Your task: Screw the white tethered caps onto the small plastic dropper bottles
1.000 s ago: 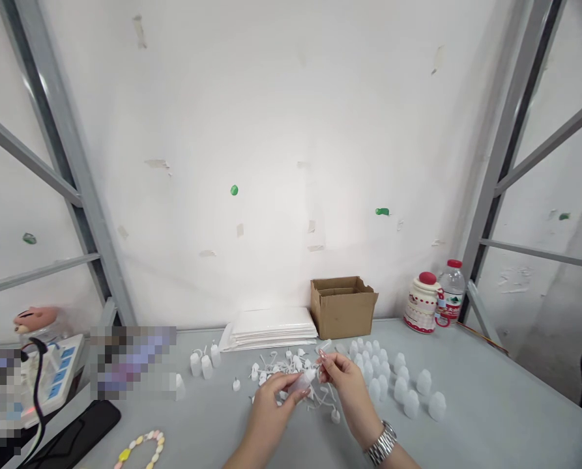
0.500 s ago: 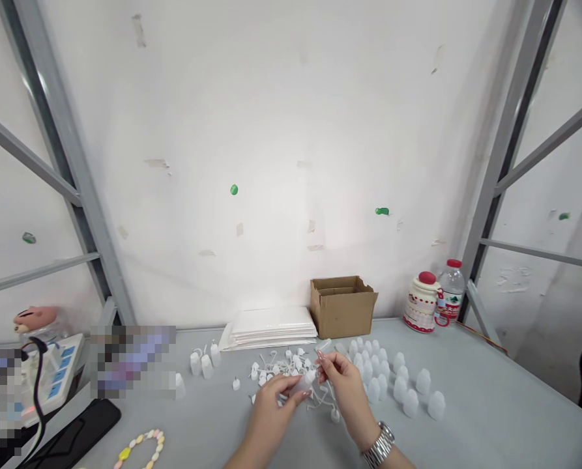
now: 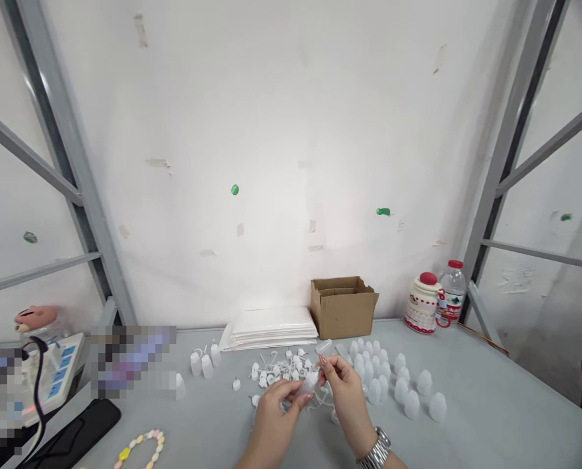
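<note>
My left hand [image 3: 277, 413] is closed around a small translucent white plastic bottle [image 3: 308, 384], tilted to the right. At its upper end my right hand [image 3: 347, 394] pinches a small white part with thumb and forefinger; it looks like a cap with a thin cord, mostly hidden by the fingers. Behind and under the hands lies a loose pile of white caps with cords [image 3: 271, 371]. On the right stand several translucent bottles [image 3: 375, 389] in a group. At the left, a few capped bottles [image 3: 207, 366] stand together, and a single cap [image 3: 236, 385] lies apart.
A brown cardboard box [image 3: 347, 316] and a stack of white envelopes [image 3: 274, 326] rest against the wall. A red-lidded jar [image 3: 422, 305] and a plastic bottle [image 3: 451, 290] stand back right. A black phone [image 3: 83, 433], beaded bracelet [image 3: 144, 449] and power strip [image 3: 63, 368] lie left.
Both hands have shifted very slightly, and the held bottle now tilts a little more upright. My right fingers stay at its top end. The other things lie as before.
</note>
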